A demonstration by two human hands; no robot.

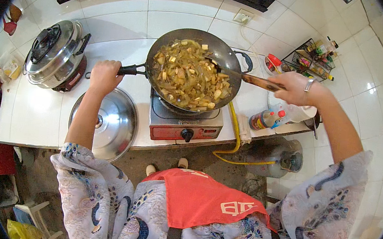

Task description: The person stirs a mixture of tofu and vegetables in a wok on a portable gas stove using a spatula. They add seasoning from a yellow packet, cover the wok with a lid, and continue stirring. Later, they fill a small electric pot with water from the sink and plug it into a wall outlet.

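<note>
A dark wok (229, 57) sits on a single-burner gas stove (186, 124). In it lies a stew of tofu cubes and translucent noodle-like strips (187, 74). My left hand (105, 77) is closed round the wok's black handle (131, 69) at the left. From the right, my right hand (294, 88) grips the wooden handle of a spatula (259, 82). The spatula's dark metal end reaches over the wok's right side into the food, and its tip is partly hidden there. A round steel lid (114, 129) rests on the counter below my left forearm.
An electric pot (57, 54) with a glass lid stands at the left. Bottles fill a wire rack (309, 59) at the back right; more bottles (262, 120) stand near the counter's front edge. A yellow hose (236, 129) runs from the stove to a gas cylinder (275, 153) below.
</note>
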